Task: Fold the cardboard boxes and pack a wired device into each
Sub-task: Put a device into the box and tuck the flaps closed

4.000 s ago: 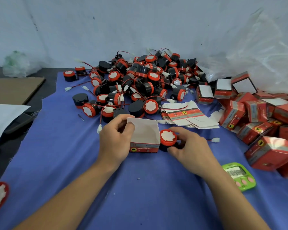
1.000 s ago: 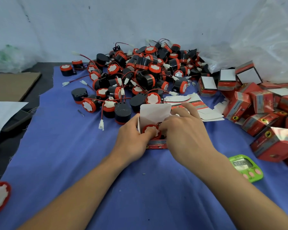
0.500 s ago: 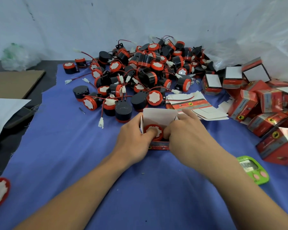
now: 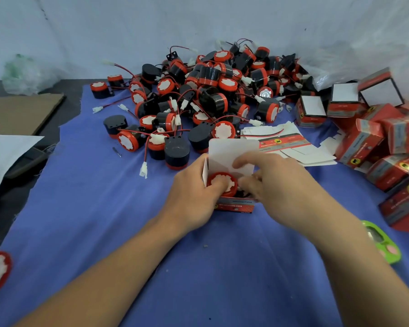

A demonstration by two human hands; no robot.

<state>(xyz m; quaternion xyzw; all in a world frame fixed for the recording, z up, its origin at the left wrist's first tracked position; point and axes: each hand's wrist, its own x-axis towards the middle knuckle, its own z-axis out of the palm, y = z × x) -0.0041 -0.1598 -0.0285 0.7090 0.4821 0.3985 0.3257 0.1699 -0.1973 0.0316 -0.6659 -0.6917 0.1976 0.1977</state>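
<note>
While in one box point(image 4: 233, 149), one device point(image 4: 222, 179).

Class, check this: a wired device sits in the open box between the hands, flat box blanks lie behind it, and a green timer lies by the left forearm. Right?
Wrong side: the head view shows the green timer by the right forearm. The wired device in the open box and the flat box blanks behind it are as stated.

The device point(image 4: 222, 185) has dropped into the box point(image 4: 233, 153) now, thumb of the left hand point(image 4: 191, 194) on it, fingers point(image 4: 248, 186) of the right hand point(image 4: 278, 185) tucked alongside
</note>
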